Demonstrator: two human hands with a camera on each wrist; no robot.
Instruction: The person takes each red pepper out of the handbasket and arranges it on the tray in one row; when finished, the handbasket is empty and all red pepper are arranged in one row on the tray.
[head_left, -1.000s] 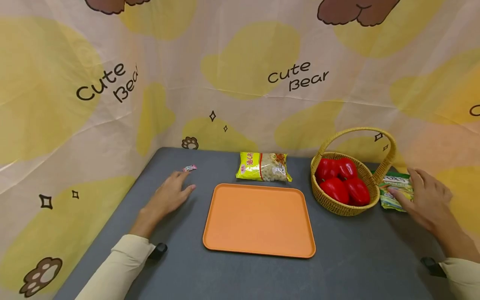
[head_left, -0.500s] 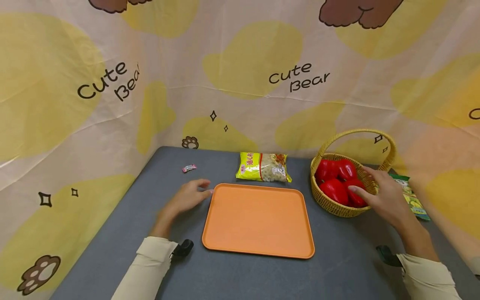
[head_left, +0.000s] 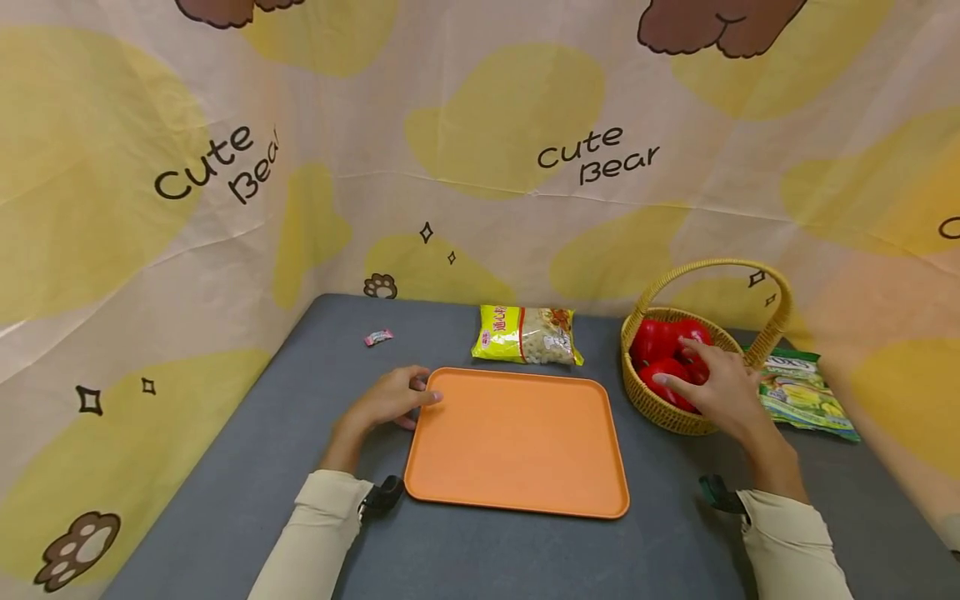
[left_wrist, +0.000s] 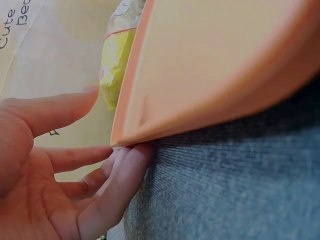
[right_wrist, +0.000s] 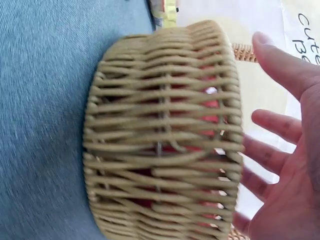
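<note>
My left hand [head_left: 392, 397] is at the far left corner of an orange tray [head_left: 517, 442]. In the left wrist view, fingertips [left_wrist: 131, 162] touch the underside of the tray's corner, while the thumb stands apart from the rim. Several glossy red bell peppers [head_left: 654, 340] lie in a yellow wicker basket [head_left: 660, 414] with a tall handle. Over them hovers my right hand [head_left: 720, 387], fingers spread and holding nothing. The right wrist view shows that hand beside the basket's rim [right_wrist: 232, 115]; whether a fingertip touches a pepper, I cannot tell.
Behind the tray lies a yellow and clear bag of pasta [head_left: 527, 334]. A small pink wrapped candy [head_left: 378, 337] is at the back left. Right of the basket rests a green snack packet [head_left: 806, 392]. A patterned cloth [head_left: 480, 167] hangs behind the grey table [head_left: 525, 558].
My right hand has moved left from the green packet to above the basket. My left hand has moved from near the candy rightward to the tray's corner.
</note>
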